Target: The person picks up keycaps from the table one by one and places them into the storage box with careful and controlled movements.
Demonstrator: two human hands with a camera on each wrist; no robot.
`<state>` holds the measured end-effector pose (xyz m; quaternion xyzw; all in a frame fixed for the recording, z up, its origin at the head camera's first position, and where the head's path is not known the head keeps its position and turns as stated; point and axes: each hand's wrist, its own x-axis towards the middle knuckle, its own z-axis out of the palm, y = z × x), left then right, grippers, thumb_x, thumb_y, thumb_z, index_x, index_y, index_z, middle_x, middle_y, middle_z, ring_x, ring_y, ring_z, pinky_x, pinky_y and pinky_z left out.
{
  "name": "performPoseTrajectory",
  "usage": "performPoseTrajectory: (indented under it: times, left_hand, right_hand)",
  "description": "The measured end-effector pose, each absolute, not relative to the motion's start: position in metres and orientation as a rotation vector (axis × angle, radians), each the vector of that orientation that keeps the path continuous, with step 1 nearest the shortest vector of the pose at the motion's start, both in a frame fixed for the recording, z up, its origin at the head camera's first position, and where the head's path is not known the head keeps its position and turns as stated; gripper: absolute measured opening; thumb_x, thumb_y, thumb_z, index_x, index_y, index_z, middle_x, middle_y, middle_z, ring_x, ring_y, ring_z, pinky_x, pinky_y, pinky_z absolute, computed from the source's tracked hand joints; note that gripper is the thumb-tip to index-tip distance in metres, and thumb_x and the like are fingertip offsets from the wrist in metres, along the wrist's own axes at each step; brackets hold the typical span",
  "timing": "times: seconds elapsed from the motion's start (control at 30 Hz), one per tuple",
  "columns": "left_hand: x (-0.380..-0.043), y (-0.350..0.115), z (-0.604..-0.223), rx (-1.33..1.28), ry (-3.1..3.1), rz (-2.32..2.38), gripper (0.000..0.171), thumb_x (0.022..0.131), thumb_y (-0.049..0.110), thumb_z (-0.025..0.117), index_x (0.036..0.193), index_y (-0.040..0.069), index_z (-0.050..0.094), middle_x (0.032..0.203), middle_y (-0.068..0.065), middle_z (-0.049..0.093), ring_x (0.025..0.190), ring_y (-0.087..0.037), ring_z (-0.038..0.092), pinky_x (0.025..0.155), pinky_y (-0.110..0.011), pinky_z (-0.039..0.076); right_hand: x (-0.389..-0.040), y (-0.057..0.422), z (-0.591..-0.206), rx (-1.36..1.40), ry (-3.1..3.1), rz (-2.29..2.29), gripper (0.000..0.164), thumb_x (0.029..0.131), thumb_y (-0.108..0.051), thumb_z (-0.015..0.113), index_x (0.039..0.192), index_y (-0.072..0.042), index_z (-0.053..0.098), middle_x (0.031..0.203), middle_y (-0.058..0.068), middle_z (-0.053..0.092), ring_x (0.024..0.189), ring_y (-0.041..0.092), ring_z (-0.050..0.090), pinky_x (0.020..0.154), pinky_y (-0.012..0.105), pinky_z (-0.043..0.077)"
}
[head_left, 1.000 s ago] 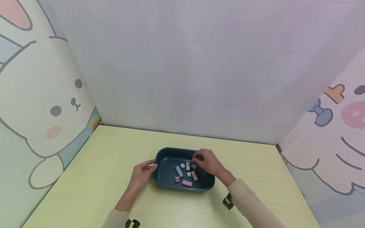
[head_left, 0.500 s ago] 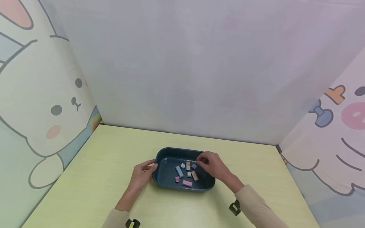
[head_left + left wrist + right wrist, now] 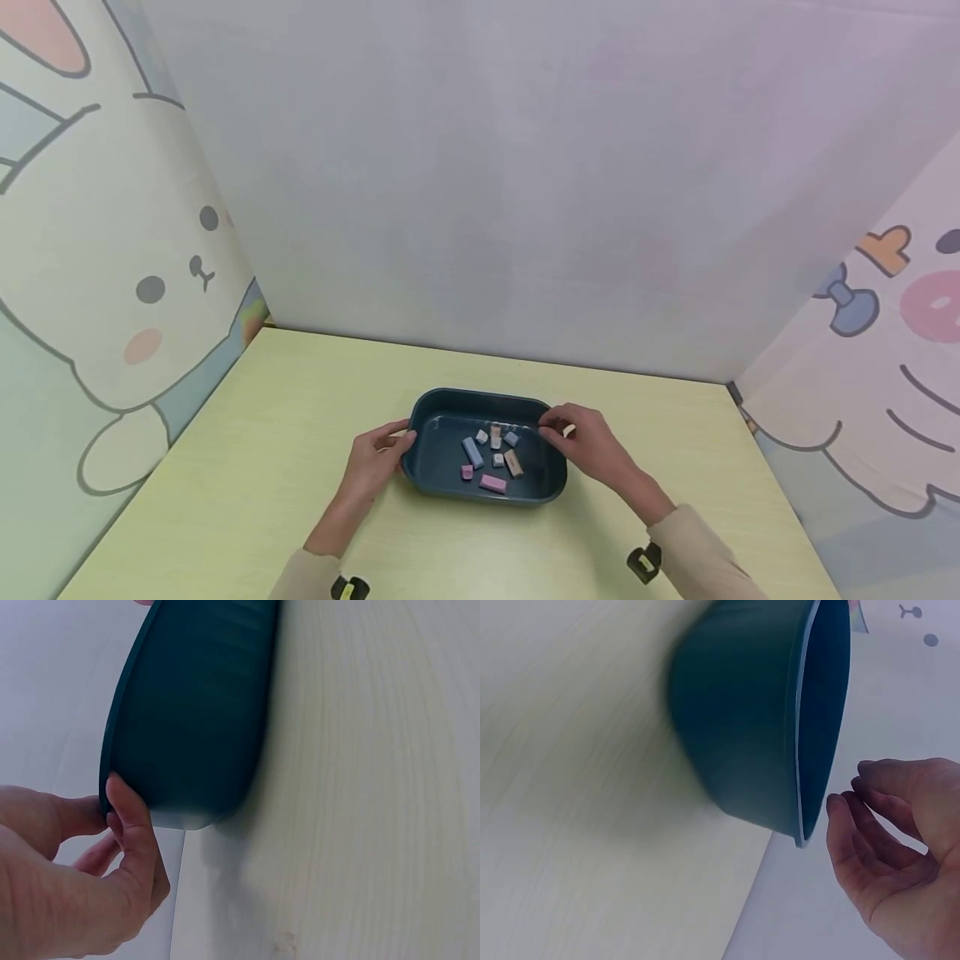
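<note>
A dark teal plastic tray [image 3: 442,487] with rounded corners stands on the table. On its floor lie several small blocks: a long blue block [image 3: 472,452], a pink block [image 3: 492,483], a small pink cube [image 3: 467,472], a tan block [image 3: 513,463], a blue-grey cube [image 3: 512,438] and some white cubes [image 3: 498,460]. My left hand [image 3: 372,462] pinches the tray's left rim between thumb and fingers, also plain in the left wrist view. Over the tray's right rim hovers my right hand [image 3: 588,442], fingers loosely bent. The right wrist view shows its fingertips [image 3: 836,802] near the rim, holding nothing.
The pale yellow table [image 3: 315,375] extends around the tray. A plain grey wall sheet [image 3: 480,208] rises behind it, and cartoon-printed panels flank it, a rabbit [image 3: 135,250] on the left. Dark wrist devices [image 3: 644,563] sit at both sleeves.
My right hand has drawn back to the right, from above the blocks to the tray's right rim, uncovering the blue-grey cube. My left hand stays at the left rim.
</note>
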<state>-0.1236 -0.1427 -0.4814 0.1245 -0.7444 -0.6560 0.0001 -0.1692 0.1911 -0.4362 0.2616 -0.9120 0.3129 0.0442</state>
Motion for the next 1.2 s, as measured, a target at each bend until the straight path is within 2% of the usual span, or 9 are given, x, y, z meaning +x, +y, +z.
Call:
performPoseTrajectory:
  times: [0.27, 0.73, 0.9, 1.2]
  left_hand:
    - [-0.124, -0.143, -0.483, 0.385, -2.341, -2.063, 0.038, 0.1, 0.014, 0.07, 0.131, -0.007, 0.065, 0.101, -0.023, 0.071, 0.074, -0.021, 0.064, 0.058, -0.031, 0.054]
    - [-0.125, -0.142, -0.484, 0.391, -2.338, -2.074, 0.038, 0.1, 0.014, 0.069, 0.131, -0.006, 0.065, 0.102, -0.024, 0.071, 0.074, -0.021, 0.064, 0.058, -0.031, 0.054]
    - [-0.124, -0.142, -0.483, 0.399, -2.349, -2.063, 0.038, 0.1, 0.015, 0.069, 0.132, -0.006, 0.065, 0.103, -0.024, 0.071, 0.075, -0.021, 0.064, 0.059, -0.031, 0.054]
    - [-0.123, -0.143, -0.481, 0.401, -2.347, -2.056, 0.036, 0.099, 0.014, 0.07, 0.13, -0.004, 0.067, 0.103, -0.023, 0.071, 0.075, -0.023, 0.065, 0.06, -0.03, 0.055]
  right_hand:
    - [-0.158, 0.206, -0.436, 0.706, -2.794, 0.988, 0.014, 0.09, -0.005, 0.078, 0.103, -0.005, 0.075, 0.097, -0.003, 0.071, 0.085, 0.015, 0.067, 0.069, 0.026, 0.056]
    - [-0.138, 0.232, -0.437, 0.639, -2.737, 1.0, 0.015, 0.088, -0.003, 0.08, 0.101, -0.008, 0.076, 0.097, -0.003, 0.073, 0.081, 0.008, 0.067, 0.066, 0.025, 0.056]
    - [-0.128, 0.24, -0.437, 0.575, -2.745, 1.028, 0.015, 0.089, -0.007, 0.08, 0.102, -0.013, 0.076, 0.098, -0.004, 0.073, 0.081, 0.006, 0.066, 0.067, 0.026, 0.057]
    - [-0.113, 0.256, -0.441, 0.452, -2.776, 1.041, 0.014, 0.091, -0.01, 0.079, 0.104, -0.015, 0.076, 0.098, -0.006, 0.073, 0.081, 0.004, 0.066, 0.067, 0.025, 0.057]
